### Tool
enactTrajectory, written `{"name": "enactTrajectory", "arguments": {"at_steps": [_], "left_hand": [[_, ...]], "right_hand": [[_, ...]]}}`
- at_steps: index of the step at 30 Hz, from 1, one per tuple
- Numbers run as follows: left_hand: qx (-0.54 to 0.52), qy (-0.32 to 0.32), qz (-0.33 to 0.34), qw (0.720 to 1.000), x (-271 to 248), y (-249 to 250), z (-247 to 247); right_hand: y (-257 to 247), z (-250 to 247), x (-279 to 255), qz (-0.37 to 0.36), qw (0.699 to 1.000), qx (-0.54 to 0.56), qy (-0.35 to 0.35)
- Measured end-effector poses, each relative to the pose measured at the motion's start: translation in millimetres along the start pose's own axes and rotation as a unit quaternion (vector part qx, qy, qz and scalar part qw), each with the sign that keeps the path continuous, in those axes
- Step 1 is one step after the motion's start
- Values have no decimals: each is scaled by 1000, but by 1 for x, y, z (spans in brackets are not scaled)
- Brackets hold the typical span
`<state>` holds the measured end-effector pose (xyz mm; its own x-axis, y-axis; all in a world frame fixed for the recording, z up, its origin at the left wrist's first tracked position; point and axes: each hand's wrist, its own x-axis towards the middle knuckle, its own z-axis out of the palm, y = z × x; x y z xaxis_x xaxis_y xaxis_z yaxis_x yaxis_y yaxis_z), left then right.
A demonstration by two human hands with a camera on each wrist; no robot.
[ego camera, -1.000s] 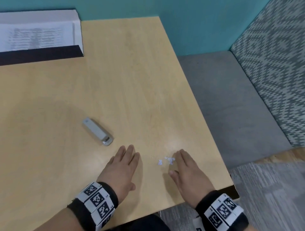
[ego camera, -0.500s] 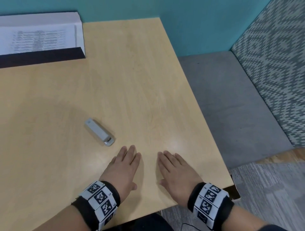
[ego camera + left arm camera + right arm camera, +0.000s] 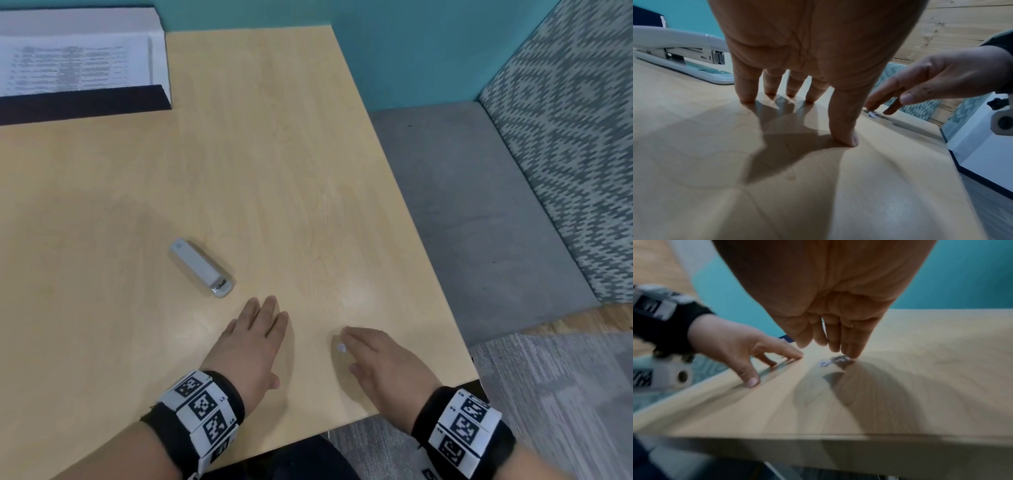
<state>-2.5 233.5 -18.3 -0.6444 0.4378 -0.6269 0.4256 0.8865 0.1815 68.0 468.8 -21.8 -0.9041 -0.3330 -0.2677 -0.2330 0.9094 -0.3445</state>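
1. My left hand (image 3: 253,339) is spread flat, palm down, fingers straight, thumb out to its right.
2. My right hand (image 3: 380,356) sits just beside it, palm down, fingers straight and together, tips angled toward the left hand.

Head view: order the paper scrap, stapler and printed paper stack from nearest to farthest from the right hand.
1. Paper scrap, at the right hand's fingertips.
2. Stapler, to the left, beyond the left hand.
3. Printed paper stack, far back on the left.
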Motion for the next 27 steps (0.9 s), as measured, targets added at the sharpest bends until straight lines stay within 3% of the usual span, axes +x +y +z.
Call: {"name": "enactTrajectory", "arguments": {"at_steps": [4, 7, 16, 23, 27], "left_hand": [[0, 5, 2, 1000, -1, 1, 0], [5, 5, 2, 1000, -1, 1, -1], [-2, 10, 2, 1000, 0, 0, 1], [-5, 18, 3, 1000, -1, 0, 1], [-3, 21, 4, 1000, -1, 0, 1]], "right_hand": [[3, -5, -1, 158, 978, 129, 31], [-10, 1, 9, 214, 960, 182, 18], [-42, 6, 44, 238, 966, 97, 6], [-33, -8, 52, 192, 979, 65, -31], [-23, -8, 57, 153, 987, -6, -48]]}}
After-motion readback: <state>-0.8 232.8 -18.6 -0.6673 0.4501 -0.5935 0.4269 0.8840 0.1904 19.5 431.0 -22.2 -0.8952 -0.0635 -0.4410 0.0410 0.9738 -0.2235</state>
